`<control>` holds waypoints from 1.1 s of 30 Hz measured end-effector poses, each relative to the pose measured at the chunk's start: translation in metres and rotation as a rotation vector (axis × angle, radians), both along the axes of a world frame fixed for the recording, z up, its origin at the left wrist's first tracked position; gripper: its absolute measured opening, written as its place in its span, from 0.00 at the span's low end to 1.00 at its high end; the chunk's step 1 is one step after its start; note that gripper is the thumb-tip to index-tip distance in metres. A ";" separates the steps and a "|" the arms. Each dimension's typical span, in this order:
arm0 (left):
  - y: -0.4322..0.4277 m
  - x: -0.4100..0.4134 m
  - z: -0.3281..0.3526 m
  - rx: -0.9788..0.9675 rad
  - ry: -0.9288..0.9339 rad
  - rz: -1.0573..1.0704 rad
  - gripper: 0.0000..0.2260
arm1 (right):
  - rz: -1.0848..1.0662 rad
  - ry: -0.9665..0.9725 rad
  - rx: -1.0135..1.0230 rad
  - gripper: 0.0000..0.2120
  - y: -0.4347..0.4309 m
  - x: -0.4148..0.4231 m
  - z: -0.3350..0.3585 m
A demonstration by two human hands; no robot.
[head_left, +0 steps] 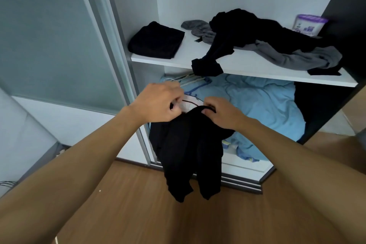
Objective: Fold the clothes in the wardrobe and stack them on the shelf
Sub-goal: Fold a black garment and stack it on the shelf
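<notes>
Both hands are up in front of the wardrobe, just below the white wardrobe shelf [247, 66]. The left hand [158, 103] has its fingers curled, pinching the top edge of a limp black fabric garment [190, 144]. The right hand [221, 114] grips that same top edge just beside it, thumb tucked under the cloth. The garment hangs in the air between shelf and brown wooden floor [128, 204], with two loose ends dangling.

On the shelf's left end sits a neatly folded black garment [156, 40], square and flat. On the shelf's right half sprawls a tangled heap of black and grey clothes [263, 43], one black piece drooping over the shelf's front edge. At the shelf's far right corner stands a white tub with a purple lid [309, 25]. Under the shelf lies crumpled light-blue bedding [267, 101].
</notes>
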State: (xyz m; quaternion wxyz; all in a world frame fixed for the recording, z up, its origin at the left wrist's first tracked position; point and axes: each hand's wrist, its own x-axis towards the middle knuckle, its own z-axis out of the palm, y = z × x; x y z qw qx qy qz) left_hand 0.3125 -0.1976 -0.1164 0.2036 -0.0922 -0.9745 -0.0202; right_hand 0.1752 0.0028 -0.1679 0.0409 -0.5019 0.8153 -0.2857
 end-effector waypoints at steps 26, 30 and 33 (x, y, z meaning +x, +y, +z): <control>0.000 -0.063 0.004 0.199 -0.775 0.187 0.05 | -0.123 -0.231 0.076 0.09 0.066 -0.002 0.009; 0.005 -0.054 -0.006 0.275 -0.857 0.145 0.17 | -0.034 -0.104 0.165 0.11 0.049 -0.001 0.025; 0.016 -0.054 -0.012 0.384 -0.867 0.062 0.23 | 0.014 -0.019 0.216 0.11 0.037 0.003 0.036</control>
